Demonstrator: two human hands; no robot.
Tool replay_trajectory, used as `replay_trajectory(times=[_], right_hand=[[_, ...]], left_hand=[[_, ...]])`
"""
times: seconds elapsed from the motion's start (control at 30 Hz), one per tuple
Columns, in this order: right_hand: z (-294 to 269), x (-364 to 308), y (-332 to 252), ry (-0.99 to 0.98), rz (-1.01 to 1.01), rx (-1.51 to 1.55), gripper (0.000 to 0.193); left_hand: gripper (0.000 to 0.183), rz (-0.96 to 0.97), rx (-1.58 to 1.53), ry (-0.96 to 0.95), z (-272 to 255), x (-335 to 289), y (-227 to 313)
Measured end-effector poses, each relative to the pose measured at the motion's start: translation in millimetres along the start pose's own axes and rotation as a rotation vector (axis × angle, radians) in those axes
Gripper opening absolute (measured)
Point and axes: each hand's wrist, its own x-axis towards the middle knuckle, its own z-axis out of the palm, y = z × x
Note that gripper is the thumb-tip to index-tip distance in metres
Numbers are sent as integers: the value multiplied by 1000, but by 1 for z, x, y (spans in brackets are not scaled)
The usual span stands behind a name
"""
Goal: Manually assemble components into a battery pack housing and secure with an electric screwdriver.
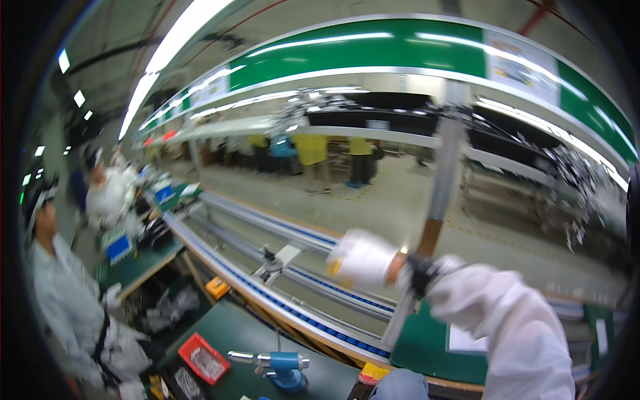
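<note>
My right hand [363,259], in a white glove, stretches out over the conveyor rails [313,237] from the lower right. Motion smears its fingers, so I cannot make out how they are held or whether anything is in them. A dark band [421,275] circles that wrist below a white sleeve [500,300]. Nearer to me, on the green table [250,333], lies a blue pistol-shaped tool [287,363] with silver ends. Beside it is a red bin [203,359] of small metallic parts. My left hand is out of the picture.
A metal post [443,180] rises beyond my right arm, with a shelf of black items [373,119] above the line. A small fixture [270,263] sits between the rails. An orange box [217,287] stands by the near rail. Co-workers in white [73,293] are at the left.
</note>
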Motion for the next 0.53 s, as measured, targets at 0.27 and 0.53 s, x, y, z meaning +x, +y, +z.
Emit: replay_trajectory(times=[0.27, 0.53], right_hand=[[-198, -51, 342, 234, 935, -538, 39], [-191, -36, 491, -30, 1004, -247, 55]], left_hand=[[33, -137, -124, -247, 59, -15, -28], [25, -137, 1, -223, 66, -45, -42]])
